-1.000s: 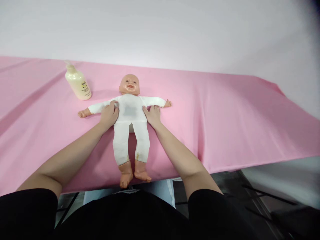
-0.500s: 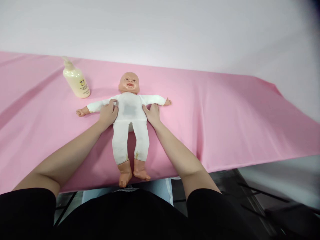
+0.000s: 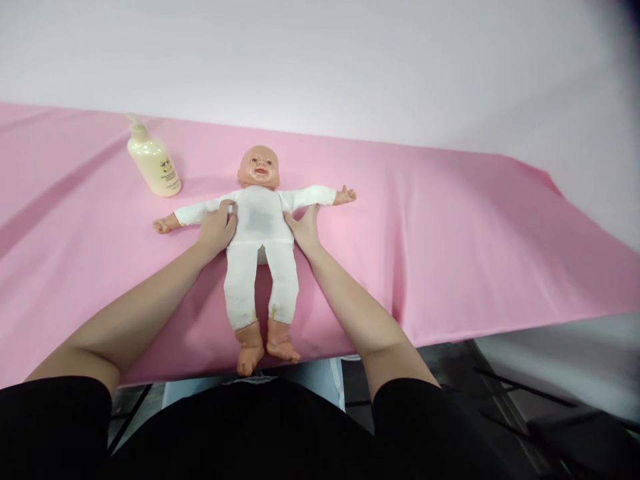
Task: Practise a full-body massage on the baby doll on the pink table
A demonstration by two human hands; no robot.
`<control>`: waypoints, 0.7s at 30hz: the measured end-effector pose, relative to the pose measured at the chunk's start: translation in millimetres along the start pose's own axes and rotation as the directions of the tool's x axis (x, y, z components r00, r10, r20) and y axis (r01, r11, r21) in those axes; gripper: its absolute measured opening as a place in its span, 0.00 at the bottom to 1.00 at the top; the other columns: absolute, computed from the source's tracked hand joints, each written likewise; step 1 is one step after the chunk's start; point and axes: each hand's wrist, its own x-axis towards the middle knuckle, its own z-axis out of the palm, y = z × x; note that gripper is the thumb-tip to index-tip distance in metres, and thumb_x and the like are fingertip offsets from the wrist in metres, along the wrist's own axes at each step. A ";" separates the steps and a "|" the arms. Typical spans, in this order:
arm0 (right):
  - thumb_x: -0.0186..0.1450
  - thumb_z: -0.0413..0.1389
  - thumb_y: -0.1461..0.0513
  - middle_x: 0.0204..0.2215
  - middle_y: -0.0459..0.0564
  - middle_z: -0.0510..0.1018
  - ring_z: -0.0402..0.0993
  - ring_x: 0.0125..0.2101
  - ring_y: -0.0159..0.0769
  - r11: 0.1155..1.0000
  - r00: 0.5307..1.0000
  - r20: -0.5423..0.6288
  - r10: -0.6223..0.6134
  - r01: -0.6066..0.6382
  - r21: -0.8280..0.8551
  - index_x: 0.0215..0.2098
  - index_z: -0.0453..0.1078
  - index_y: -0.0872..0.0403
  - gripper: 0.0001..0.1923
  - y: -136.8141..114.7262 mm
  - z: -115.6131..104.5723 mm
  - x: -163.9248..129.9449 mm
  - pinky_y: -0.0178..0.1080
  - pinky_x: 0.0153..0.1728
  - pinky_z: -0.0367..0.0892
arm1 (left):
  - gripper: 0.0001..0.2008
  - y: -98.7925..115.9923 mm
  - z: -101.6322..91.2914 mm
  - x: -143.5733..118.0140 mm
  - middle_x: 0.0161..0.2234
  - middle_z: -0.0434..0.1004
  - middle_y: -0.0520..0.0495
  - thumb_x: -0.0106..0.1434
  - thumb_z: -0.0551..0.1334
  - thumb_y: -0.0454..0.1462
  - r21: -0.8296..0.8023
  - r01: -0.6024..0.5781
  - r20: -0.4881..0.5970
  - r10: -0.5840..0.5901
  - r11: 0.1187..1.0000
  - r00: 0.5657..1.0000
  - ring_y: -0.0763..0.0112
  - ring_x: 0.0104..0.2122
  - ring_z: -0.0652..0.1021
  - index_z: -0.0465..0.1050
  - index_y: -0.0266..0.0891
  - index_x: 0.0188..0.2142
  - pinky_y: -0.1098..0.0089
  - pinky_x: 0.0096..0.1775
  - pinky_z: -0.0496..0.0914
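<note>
A baby doll (image 3: 260, 230) in a white suit lies face up on the pink cloth, arms spread and feet at the near edge. My left hand (image 3: 217, 229) rests on the doll's side under its arm on the left, fingers curled against the torso. On the other side, my right hand (image 3: 303, 228) presses against the torso under the doll's other arm, fingers apart. Both hands clasp the body between them.
A cream pump bottle (image 3: 151, 160) stands at the back left of the pink-covered table (image 3: 450, 240). Beyond the cloth's right corner lies a grey surface, with dark floor and thin black bars below.
The doll's arm on the right has lifted and swung up and outward, with my right hand pushed up beneath it. My left hand has barely moved.
</note>
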 end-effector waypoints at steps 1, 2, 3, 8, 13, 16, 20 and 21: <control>0.61 0.59 0.49 0.65 0.70 0.56 0.50 0.70 0.55 1.000 1.000 -0.009 0.012 -0.012 0.022 0.66 0.44 0.60 0.45 0.2 0.0 0.1 0.58 0.71 0.47 | 0.22 0.2 -0.6 -0.5 0.29 0.77 0.43 0.69 0.48 0.38 -0.008 0.001 0.003 -0.001 1.000 1.000 0.51 0.36 0.79 0.66 0.36 0.59 0.52 0.48 0.71; 0.60 0.60 0.49 0.65 0.69 0.56 0.51 0.70 0.54 0.998 0.999 -0.019 0.030 -0.029 0.049 0.66 0.44 0.59 0.45 -0.1 -0.2 0.1 0.57 0.72 0.47 | 0.22 0.3 -0.9 -1.1 0.29 0.77 0.43 0.69 0.48 0.38 -0.022 0.002 0.005 -0.002 1.000 1.000 0.52 0.35 0.78 0.66 0.36 0.59 0.52 0.47 0.71; 0.59 0.61 0.49 0.65 0.68 0.57 0.51 0.70 0.53 0.996 0.999 -0.029 0.043 -0.041 0.077 0.65 0.45 0.58 0.45 -0.6 -0.5 0.1 0.56 0.72 0.47 | 0.21 0.2 -1.0 -1.7 0.29 0.77 0.43 0.69 0.49 0.38 -0.041 0.003 0.006 -0.003 0.999 1.000 0.52 0.35 0.78 0.66 0.37 0.59 0.53 0.47 0.71; 0.59 0.61 0.51 0.64 0.65 0.59 0.54 0.69 0.49 0.988 0.999 -0.031 0.031 -0.026 0.151 0.65 0.45 0.56 0.44 -3.4 -1.6 -0.1 0.55 0.72 0.48 | 0.20 0.5 -0.6 -4.3 0.37 0.78 0.41 0.70 0.49 0.38 -0.176 -0.011 0.008 0.012 0.984 1.000 0.53 0.40 0.79 0.66 0.39 0.58 0.56 0.48 0.71; 0.61 0.61 0.52 0.67 0.63 0.58 0.53 0.70 0.46 0.985 1.000 -0.014 -0.007 0.009 0.172 0.70 0.42 0.55 0.47 -6.8 -1.1 0.0 0.55 0.73 0.47 | 0.17 1.7 -1.7 -4.7 0.28 0.74 0.47 0.70 0.50 0.39 -0.169 0.031 0.053 -0.022 0.985 0.998 0.58 0.33 0.77 0.67 0.40 0.55 0.60 0.42 0.72; 0.64 0.59 0.52 0.70 0.64 0.54 0.50 0.72 0.44 0.989 0.999 -0.015 -0.029 0.030 0.147 0.73 0.34 0.54 0.50 -11.7 -1.9 -0.8 0.56 0.73 0.46 | 0.13 -0.1 0.1 -3.4 0.28 0.73 0.45 0.70 0.50 0.43 -0.054 0.029 0.050 -0.026 0.998 0.998 0.57 0.32 0.76 0.71 0.42 0.40 0.59 0.40 0.71; 0.66 0.57 0.52 0.72 0.64 0.50 0.50 0.73 0.43 0.992 0.999 -0.004 -0.041 0.041 0.117 0.74 0.29 0.52 0.51 -18.4 -3.9 -2.1 0.58 0.71 0.49 | 0.19 -3.4 3.8 -1.4 0.27 0.73 0.42 0.70 0.47 0.44 0.049 -0.024 0.031 0.022 0.999 0.999 0.54 0.35 0.75 0.65 0.43 0.25 0.56 0.42 0.71; 0.66 0.57 0.52 0.72 0.63 0.51 0.51 0.72 0.43 0.991 0.999 -0.003 -0.049 0.049 0.121 0.74 0.28 0.52 0.51 -19.7 -4.4 -2.4 0.58 0.71 0.50 | 0.19 -4.0 4.5 -1.1 0.27 0.73 0.42 0.70 0.46 0.43 0.053 -0.030 0.027 0.028 0.998 0.999 0.54 0.36 0.75 0.65 0.43 0.25 0.56 0.43 0.71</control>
